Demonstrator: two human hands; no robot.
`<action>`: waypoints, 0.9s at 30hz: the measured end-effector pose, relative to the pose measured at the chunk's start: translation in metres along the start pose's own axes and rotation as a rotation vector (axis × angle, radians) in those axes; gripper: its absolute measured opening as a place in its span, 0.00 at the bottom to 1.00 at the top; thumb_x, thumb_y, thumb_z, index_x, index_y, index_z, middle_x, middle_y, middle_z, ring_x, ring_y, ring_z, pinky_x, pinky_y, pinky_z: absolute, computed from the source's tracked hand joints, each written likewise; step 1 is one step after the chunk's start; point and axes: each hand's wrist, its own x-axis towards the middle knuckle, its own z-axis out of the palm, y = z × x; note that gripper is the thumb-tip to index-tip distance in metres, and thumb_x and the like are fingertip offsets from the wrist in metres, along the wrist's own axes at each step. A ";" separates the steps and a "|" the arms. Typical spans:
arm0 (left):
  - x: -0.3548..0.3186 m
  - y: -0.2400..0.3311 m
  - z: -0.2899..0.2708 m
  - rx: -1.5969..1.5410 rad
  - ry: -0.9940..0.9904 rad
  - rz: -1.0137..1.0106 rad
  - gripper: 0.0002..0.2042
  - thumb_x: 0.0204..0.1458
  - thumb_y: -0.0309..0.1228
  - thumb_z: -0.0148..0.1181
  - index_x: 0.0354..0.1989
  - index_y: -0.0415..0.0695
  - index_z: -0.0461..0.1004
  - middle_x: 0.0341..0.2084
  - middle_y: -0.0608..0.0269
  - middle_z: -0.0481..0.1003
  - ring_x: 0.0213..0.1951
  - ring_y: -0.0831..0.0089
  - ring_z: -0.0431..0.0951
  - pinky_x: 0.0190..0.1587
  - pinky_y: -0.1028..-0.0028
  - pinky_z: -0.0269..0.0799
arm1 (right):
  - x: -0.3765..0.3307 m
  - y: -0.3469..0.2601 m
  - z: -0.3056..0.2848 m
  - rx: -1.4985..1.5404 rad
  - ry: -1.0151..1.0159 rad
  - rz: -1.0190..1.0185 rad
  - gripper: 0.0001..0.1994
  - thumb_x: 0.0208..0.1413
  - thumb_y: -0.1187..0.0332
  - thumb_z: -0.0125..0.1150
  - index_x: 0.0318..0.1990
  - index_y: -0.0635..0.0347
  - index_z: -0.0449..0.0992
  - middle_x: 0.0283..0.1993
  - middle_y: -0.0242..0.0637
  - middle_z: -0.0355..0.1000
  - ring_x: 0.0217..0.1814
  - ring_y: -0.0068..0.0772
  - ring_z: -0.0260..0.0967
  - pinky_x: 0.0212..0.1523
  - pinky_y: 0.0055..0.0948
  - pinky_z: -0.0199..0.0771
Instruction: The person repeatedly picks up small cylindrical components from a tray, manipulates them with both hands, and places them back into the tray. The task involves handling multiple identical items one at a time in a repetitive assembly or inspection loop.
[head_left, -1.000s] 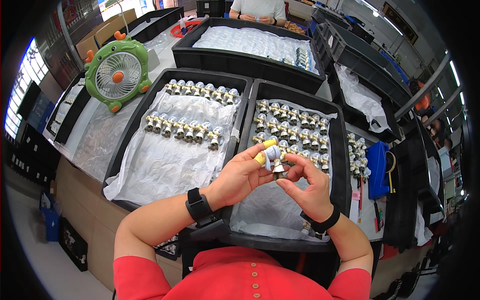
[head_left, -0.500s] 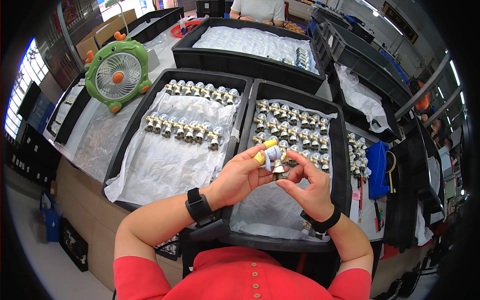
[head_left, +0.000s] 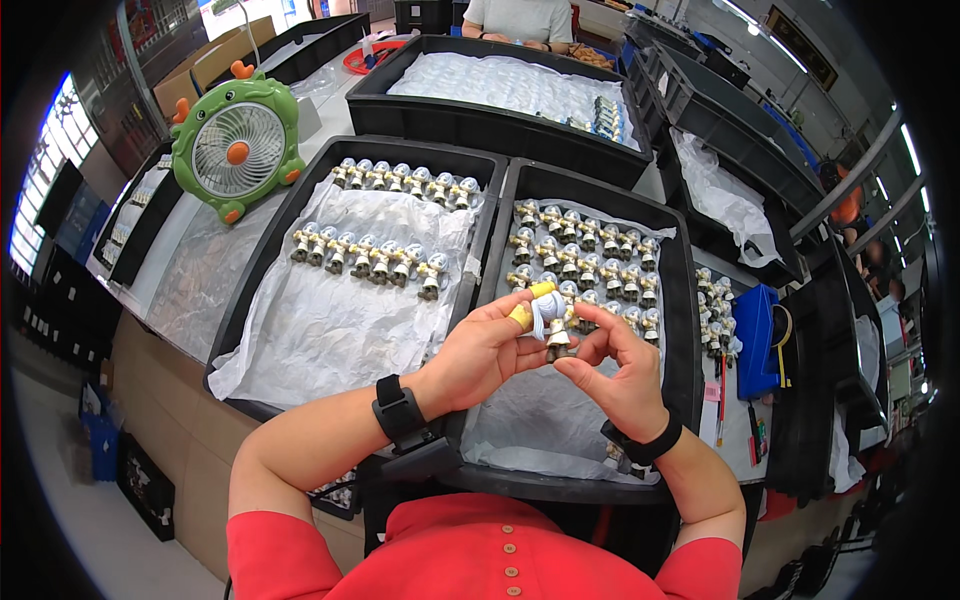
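A small figurine (head_left: 556, 322) with pale lilac hair, a white outfit and dark boots stands upright between my hands. My left hand (head_left: 487, 346) grips it from the left; yellow covers wrap its thumb and a finger. From the right, the fingers of my right hand (head_left: 622, 368) pinch the same figurine near its head and boots. Both hands are above the right black tray (head_left: 690, 330), where several rows of like figurines (head_left: 575, 240) lie on white paper. The left black tray (head_left: 290, 190) carries two rows of them on white paper (head_left: 330, 345).
A green animal-shaped fan (head_left: 237, 150) stands at the left. Behind the trays is a large black crate (head_left: 480, 125) with wrapped pieces; beyond it sits a person in a grey top (head_left: 520, 18). More figurines (head_left: 713, 310) and a blue holder (head_left: 758, 340) are at the right.
Almost nothing differs. The figurine and both hands keep nearly the same place and grip, and the whole view has shifted very slightly.
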 end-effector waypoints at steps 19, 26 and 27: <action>0.001 -0.001 -0.003 0.005 0.013 -0.013 0.19 0.62 0.29 0.36 0.61 0.40 0.54 0.53 0.55 0.65 0.52 0.63 0.70 0.53 0.67 0.68 | 0.000 0.002 0.000 0.011 -0.010 -0.002 0.25 0.44 0.71 0.68 0.52 0.63 0.69 0.25 0.31 0.72 0.27 0.19 0.71 0.32 0.20 0.73; 0.001 0.000 -0.001 0.035 -0.005 0.058 0.19 0.60 0.29 0.43 0.60 0.46 0.56 0.53 0.60 0.65 0.53 0.68 0.69 0.54 0.66 0.66 | 0.000 0.001 0.001 0.001 -0.020 0.032 0.22 0.46 0.73 0.65 0.51 0.63 0.69 0.28 0.32 0.73 0.30 0.21 0.71 0.35 0.21 0.72; 0.000 0.001 -0.001 0.058 -0.005 0.078 0.19 0.59 0.29 0.45 0.60 0.47 0.57 0.53 0.61 0.65 0.53 0.69 0.68 0.54 0.66 0.65 | 0.000 0.002 0.002 0.025 -0.018 0.050 0.21 0.47 0.74 0.64 0.51 0.63 0.69 0.28 0.33 0.73 0.31 0.21 0.71 0.36 0.21 0.72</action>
